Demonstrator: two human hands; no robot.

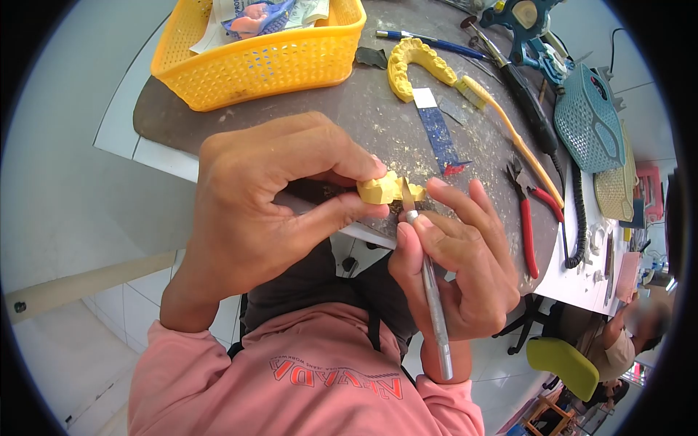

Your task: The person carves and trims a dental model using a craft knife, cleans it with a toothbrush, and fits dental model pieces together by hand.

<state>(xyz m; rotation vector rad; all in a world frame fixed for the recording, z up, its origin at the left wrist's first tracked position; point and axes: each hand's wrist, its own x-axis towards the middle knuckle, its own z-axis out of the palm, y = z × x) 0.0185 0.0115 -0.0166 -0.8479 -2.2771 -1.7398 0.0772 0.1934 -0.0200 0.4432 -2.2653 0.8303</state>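
Between the thumb and fingers of my left hand is a small yellow dental model piece, held over the near edge of the brown work mat. My right hand grips a silver knife like a pen. Its pointed blade lies against the right part of the piece. A yellow horseshoe-shaped dental model rests on the mat farther back. Yellow shavings are scattered around it and beside my hands.
A yellow basket stands at the back left. To the right lie a toothbrush, red-handled pliers, a black rotary handpiece and a blue strip. A teal basket is beyond them. Another person is at far right.
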